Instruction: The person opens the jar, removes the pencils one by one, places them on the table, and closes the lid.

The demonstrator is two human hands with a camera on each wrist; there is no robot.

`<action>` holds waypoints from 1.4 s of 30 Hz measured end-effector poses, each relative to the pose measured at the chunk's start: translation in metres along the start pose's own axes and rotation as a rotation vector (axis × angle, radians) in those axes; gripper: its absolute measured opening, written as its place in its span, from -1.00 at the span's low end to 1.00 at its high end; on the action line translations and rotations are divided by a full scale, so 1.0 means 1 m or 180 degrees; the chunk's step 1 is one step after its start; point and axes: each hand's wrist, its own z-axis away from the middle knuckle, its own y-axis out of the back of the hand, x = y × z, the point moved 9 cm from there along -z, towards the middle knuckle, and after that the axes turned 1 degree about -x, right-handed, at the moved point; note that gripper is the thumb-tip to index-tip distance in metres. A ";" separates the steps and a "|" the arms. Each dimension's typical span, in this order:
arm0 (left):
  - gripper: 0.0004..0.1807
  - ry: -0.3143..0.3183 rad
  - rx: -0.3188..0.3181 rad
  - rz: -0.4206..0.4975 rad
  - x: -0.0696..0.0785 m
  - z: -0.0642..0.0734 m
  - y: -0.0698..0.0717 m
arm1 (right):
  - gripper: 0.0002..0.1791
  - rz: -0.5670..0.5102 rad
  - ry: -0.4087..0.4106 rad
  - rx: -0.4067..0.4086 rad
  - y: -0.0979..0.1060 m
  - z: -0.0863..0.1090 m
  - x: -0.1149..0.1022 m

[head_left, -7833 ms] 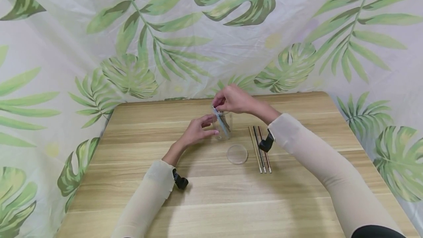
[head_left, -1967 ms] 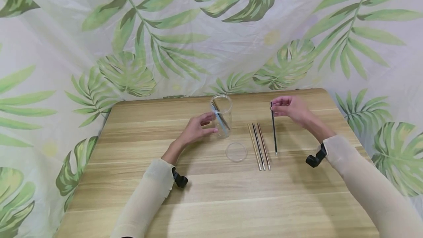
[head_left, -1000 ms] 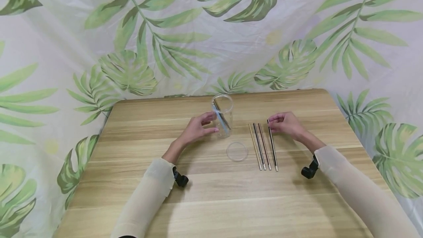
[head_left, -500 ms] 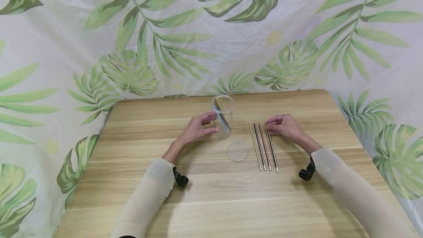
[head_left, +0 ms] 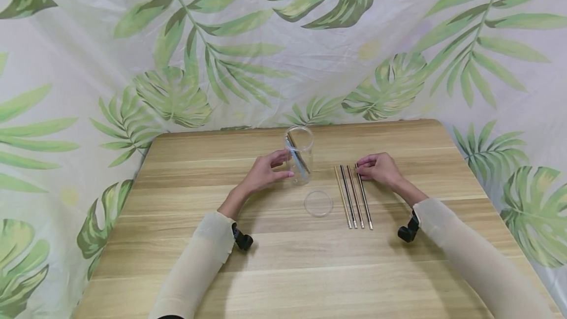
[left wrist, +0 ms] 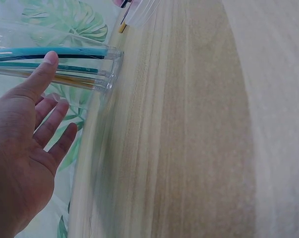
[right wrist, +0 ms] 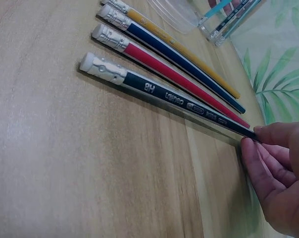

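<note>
My left hand [head_left: 265, 174] holds a clear plastic jar [head_left: 305, 159] at its side, thumb in front and fingers partly hidden behind it. Inside lean several pencils, one light blue [left wrist: 75, 51]. My right hand [head_left: 381, 169] pinches the far tip of a dark green pencil [right wrist: 159, 96] marked HB between thumb and fingers. That pencil lies at the right end of a row, its white eraser toward me. Beside it are a red pencil [right wrist: 162, 63], a dark blue pencil [right wrist: 174, 52] and a yellow pencil [right wrist: 181, 45], roughly parallel, eraser ends nearly level.
A round clear lid [head_left: 318, 204] lies flat on the wooden table [head_left: 292, 270], between the jar and the pencil row. Behind the table's far edge hangs a leaf-patterned cloth [head_left: 248, 78].
Over the last two seconds my right hand has lowered the dark green pencil to the table and shifted it left toward the red one. Earlier it was at the jar's mouth. The left hand stays put.
</note>
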 end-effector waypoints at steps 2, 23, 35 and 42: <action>-0.20 0.0001 -0.0009 -0.0011 0.000 0.000 0.000 | -0.63 0.0051 -0.0003 0.0021 0.000 0.000 0.000; -0.21 -0.0029 -0.0006 -0.0046 0.000 -0.003 0.002 | -0.78 0.0852 0.0308 0.0387 0.000 0.000 -0.014; -0.21 -0.0027 0.0002 -0.0048 -0.001 -0.001 0.001 | -0.80 0.1012 0.0376 0.0445 0.000 0.002 -0.014; -0.20 -0.0013 0.0003 -0.0010 0.000 -0.001 0.000 | -0.78 0.0848 0.0314 0.0383 -0.001 0.003 -0.013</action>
